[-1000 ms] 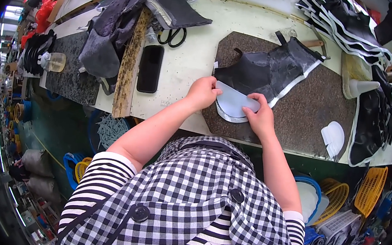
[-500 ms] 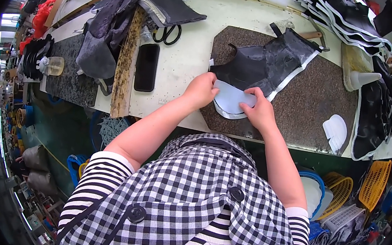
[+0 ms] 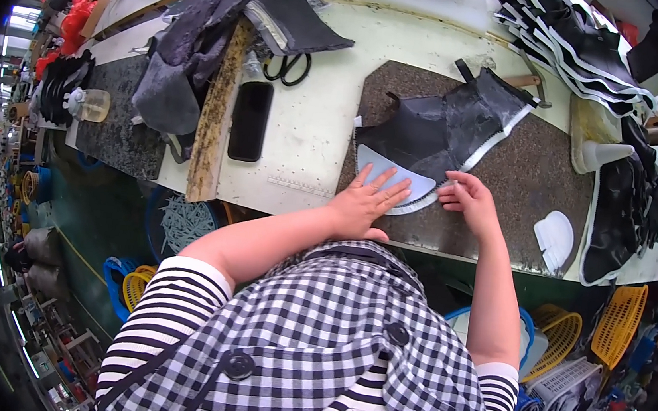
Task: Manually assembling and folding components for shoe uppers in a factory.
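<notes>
A black leather boot upper [image 3: 409, 126] lies inside out on the brown textured board [image 3: 516, 177], with a white edge along its right side. Over its near, rounded end sits a pale blue-white toe stiffener [image 3: 414, 181], curved in outline. My left hand [image 3: 365, 203] rests flat on this stiffener, fingers spread. By the right end of the stiffener is my right hand [image 3: 469, 204], its fingers loosely bent and apart at the upper's notched edge. No object shows in it. A small pile of white stiffeners [image 3: 557, 236] lies to the right on the board.
A hammer [image 3: 530, 81] lies behind the upper. At right stand a yellowish glue container [image 3: 589, 136] with a white nozzle and stacked black uppers [image 3: 625, 212]. On the left are a phone [image 3: 250, 121], scissors [image 3: 287, 69], a wooden strip [image 3: 216, 121] and dark lined boot pieces [image 3: 169, 84].
The stiffener, held at both ends before, now lies flat on the upper's end. My left hand has let go and flattened over it; my right hand has moved right to the edge.
</notes>
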`<state>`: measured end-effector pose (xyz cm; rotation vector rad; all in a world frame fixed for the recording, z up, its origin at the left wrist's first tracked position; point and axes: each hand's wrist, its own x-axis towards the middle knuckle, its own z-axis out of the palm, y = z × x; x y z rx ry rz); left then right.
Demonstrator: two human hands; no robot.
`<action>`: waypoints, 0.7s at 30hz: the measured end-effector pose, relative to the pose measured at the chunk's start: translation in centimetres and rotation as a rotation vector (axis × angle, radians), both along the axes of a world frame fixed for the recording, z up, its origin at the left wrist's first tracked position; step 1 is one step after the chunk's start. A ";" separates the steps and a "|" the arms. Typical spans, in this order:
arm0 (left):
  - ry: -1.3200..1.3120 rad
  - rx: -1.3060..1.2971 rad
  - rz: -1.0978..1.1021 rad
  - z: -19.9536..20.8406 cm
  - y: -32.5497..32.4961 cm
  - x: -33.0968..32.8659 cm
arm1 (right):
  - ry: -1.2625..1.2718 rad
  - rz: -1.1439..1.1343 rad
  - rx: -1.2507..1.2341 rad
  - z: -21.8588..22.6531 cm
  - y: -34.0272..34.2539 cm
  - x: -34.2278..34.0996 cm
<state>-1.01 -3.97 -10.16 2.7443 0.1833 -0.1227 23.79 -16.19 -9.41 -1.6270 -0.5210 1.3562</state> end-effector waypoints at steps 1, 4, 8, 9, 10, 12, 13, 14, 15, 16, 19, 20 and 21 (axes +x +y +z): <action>-0.018 0.019 -0.018 -0.1 0.3 -0.1 | 0.006 -0.057 0.003 0.3 -0.3 0.3; 0.007 0.037 -0.045 -0.1 0.5 -0.2 | -0.144 -0.042 -0.073 0.0 1.0 -0.7; 0.021 0.047 -0.083 0.0 0.8 0.0 | -0.716 0.129 -0.276 0.7 2.7 -3.4; 0.024 0.048 -0.083 0.0 1.0 -0.1 | -0.712 0.129 -0.275 0.9 2.9 -3.7; 0.012 0.034 -0.090 0.2 1.0 0.0 | -0.761 0.147 -0.286 1.3 3.0 -3.8; 0.000 0.020 -0.095 0.5 1.5 0.1 | -0.809 0.167 -0.297 1.7 3.1 -3.9; -0.017 0.002 -0.132 1.2 2.2 0.4 | -0.811 0.136 -0.291 2.0 3.3 -3.7; -0.033 -0.015 -0.168 1.6 2.9 0.5 | -0.812 0.107 -0.283 2.3 3.4 -3.5; -0.035 -0.011 -0.162 0.8 3.8 0.2 | -0.815 0.110 -0.277 2.2 3.3 -3.4; -0.130 -0.107 -0.113 -0.7 5.0 -0.2 | -0.779 0.110 -0.248 2.1 3.2 -2.9; -0.292 -0.198 0.083 -1.0 5.6 -1.8 | -0.794 0.098 -0.204 1.6 2.5 -2.8; -0.370 -0.248 0.216 -1.3 5.0 -2.3 | -0.841 0.093 -0.189 1.5 2.3 -3.1; -0.449 -0.301 0.346 -1.8 4.2 -2.5 | -0.848 0.081 -0.192 1.5 2.0 -3.3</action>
